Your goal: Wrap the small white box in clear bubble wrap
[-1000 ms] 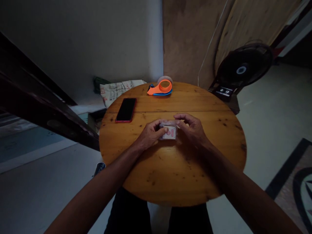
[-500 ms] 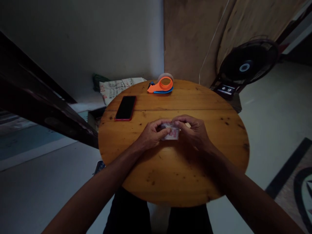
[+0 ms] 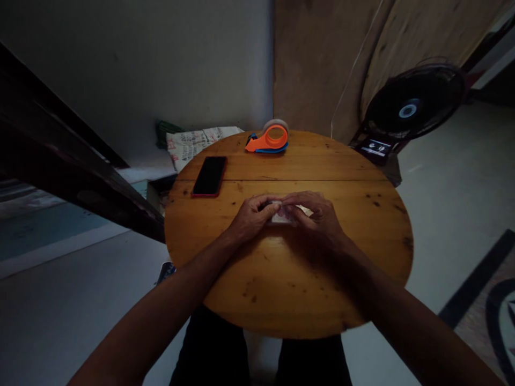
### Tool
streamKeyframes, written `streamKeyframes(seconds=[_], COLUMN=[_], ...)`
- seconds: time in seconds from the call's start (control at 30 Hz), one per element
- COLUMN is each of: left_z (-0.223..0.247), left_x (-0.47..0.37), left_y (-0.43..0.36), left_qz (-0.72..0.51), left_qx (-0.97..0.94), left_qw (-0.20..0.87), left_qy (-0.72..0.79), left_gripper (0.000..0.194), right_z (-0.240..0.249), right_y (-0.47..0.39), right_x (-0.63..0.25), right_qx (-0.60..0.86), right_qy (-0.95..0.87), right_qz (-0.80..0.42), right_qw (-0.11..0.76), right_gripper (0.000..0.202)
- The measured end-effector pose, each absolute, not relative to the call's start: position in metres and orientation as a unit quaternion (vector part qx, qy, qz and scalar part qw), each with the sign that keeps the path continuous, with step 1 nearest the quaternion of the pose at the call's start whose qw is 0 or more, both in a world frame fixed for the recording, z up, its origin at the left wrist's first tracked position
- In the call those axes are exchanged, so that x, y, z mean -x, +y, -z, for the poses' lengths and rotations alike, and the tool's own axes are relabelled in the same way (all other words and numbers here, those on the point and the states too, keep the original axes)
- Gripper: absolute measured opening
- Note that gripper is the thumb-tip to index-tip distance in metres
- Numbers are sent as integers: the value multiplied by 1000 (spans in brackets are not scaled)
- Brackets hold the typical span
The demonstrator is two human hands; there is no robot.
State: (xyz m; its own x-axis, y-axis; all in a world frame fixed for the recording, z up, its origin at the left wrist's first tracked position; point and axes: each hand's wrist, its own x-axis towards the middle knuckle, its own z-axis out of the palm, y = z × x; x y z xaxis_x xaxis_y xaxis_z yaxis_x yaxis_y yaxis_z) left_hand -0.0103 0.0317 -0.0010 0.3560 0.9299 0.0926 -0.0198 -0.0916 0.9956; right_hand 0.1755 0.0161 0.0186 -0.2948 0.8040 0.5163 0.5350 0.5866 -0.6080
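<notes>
Clamping the small white pack (image 3: 281, 217) in both grips, left hand (image 3: 250, 217) and right hand (image 3: 319, 214), over the middle of the table (image 3: 281, 279), probably risking a crushed corner or a slip by squeezing hard or pulling unevenly. Covering much of its face, leaving contact with the table impossible to tell, and the pale patch (image 3: 307, 210) within the right hand hard to make out.
</notes>
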Motion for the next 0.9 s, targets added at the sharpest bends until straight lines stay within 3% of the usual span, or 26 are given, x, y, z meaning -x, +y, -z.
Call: streamKeyframes(seconds=[0.63, 0.9], left_z=[7, 8], left_x=[2, 2], left_y=[35, 36], left_qz=[-482, -481], left_qx=[-559, -554], left_qw=[527, 538], left_qy=[421, 415], left_gripper=[30, 33], right_z=[-11, -11], right_y=[10, 8], right_x=[-184, -181], right_qx=[407, 400], right_qy=[-870, -867], right_qz=[59, 94], right_qw=[272, 281], right_gripper=[27, 23])
